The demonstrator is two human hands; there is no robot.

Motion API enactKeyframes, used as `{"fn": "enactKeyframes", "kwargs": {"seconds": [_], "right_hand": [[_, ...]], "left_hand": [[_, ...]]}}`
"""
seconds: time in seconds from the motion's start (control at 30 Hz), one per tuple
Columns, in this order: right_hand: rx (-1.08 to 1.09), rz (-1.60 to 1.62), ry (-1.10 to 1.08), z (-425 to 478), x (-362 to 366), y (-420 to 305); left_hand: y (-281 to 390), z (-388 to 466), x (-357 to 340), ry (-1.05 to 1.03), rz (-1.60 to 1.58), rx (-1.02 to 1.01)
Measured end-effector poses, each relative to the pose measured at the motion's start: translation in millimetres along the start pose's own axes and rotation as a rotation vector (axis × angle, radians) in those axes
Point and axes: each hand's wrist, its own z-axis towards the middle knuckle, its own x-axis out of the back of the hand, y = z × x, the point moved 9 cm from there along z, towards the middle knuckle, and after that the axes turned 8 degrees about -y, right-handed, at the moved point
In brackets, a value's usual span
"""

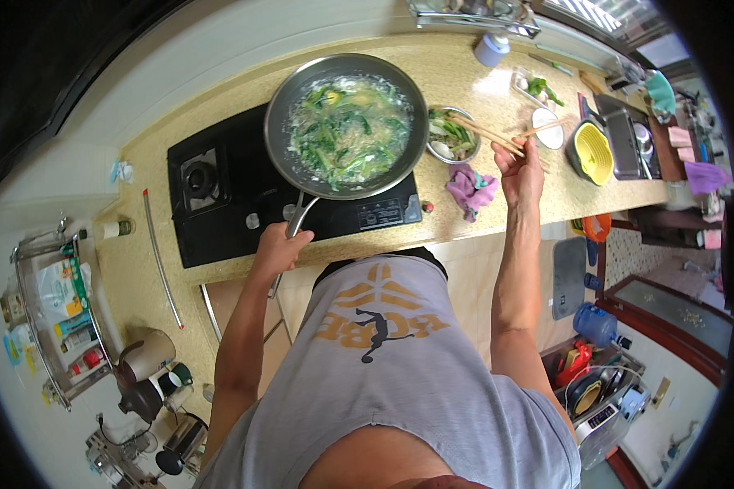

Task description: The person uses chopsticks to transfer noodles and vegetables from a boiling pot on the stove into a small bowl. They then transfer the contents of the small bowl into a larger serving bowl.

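My left hand (279,249) is wrapped round the metal handle (303,215) of a deep frying pan (270,131). In the pan, leafy greens (352,131) lie in bubbling, cloudy broth, with yellowish pieces near the far side. My right hand (522,171) grips a pair of wooden chopsticks (486,133), whose tips reach over a metal bowl (476,151). Greens and a whitish piece fill that bowl, just right of the pan. Beyond the right hand is a white bowl (545,129) with another light wooden stick (541,128) across it.
The pan sits over the right side of a black gas hob (244,177); its left burner (199,180) is bare. A purple cloth (470,191) lies by the counter's front edge. Farther right are a yellow colander (592,153), a sink (618,131) and a tray of food (529,88).
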Motion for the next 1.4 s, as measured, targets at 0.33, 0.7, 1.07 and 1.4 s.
{"fn": "enactKeyframes", "kwargs": {"seconds": [0.33,0.7,1.07,1.4], "right_hand": [[0.071,-0.587,-0.327,-24,-152,38],[-0.019,-0.430,-0.384,-7,-194,114],[-0.161,-0.877,-0.583,-24,-203,87],[0.014,-0.735,-0.357,-16,-160,32]], "left_hand": [[-5,0,1,-0.009,-0.006,0.001],[-5,0,2,0.001,0.041,-0.001],[-10,3,5,0.015,0.068,-0.001],[-8,4,4,0.009,0.073,-0.003]]}}
